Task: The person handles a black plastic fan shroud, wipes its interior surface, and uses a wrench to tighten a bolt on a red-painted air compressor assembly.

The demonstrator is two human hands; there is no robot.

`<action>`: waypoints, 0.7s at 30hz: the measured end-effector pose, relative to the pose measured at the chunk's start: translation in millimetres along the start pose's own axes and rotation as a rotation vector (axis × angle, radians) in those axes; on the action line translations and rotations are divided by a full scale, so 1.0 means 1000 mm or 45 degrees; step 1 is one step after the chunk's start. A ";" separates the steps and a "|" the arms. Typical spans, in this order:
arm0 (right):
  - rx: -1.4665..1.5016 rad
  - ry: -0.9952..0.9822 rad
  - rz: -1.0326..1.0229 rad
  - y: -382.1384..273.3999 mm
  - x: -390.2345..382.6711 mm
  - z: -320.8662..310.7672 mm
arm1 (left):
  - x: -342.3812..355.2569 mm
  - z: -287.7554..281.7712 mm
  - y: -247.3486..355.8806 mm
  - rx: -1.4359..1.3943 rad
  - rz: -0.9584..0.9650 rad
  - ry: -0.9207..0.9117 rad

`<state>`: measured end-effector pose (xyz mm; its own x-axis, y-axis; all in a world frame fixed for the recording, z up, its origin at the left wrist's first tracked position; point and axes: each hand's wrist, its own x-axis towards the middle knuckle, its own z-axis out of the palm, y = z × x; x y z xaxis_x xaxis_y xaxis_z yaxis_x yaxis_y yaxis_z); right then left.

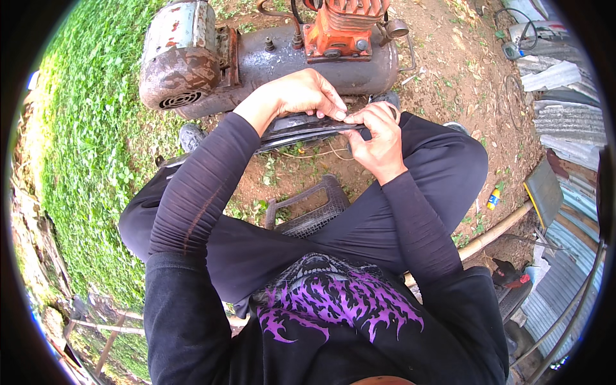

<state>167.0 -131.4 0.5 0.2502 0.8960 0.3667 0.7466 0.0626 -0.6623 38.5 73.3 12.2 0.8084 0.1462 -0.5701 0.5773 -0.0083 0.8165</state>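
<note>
A long, thin black strip-like piece (301, 131) with a glossy upper face lies across in front of my knees; I cannot make out exactly what it is. My right hand (377, 140) is closed on its right end, thumb below and fingers above. Just left of it, my left hand (301, 95) is bent over the piece, its fingertips pinched together close to the right hand's fingers. Whatever is between those left fingertips is too small to tell. Beyond my hands stands an air compressor with a grey tank (263, 67) and an orange pump head (343, 32).
The compressor's worn motor (179, 54) sits at the far left. Between my legs is a dark plastic frame with mesh (311, 205). On the right are a bamboo pole (494, 231), a yellow bottle (493, 198) and corrugated metal sheets (568, 122). Grass (90, 160) covers the left side.
</note>
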 end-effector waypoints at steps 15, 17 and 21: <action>0.067 -0.057 0.089 0.005 -0.002 0.001 | -0.007 0.008 0.006 -0.348 -0.167 0.118; 0.069 -0.053 0.099 0.006 -0.002 0.001 | -0.005 0.007 0.003 -0.404 -0.170 0.077; 0.074 -0.056 0.098 0.003 -0.001 0.000 | -0.005 0.005 -0.003 -0.471 -0.171 0.021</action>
<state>169.1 -131.9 -1.4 0.2772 0.9177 0.2847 0.6886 0.0169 -0.7250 33.5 67.6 11.8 0.7248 0.1380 -0.6750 0.5950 0.3687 0.7142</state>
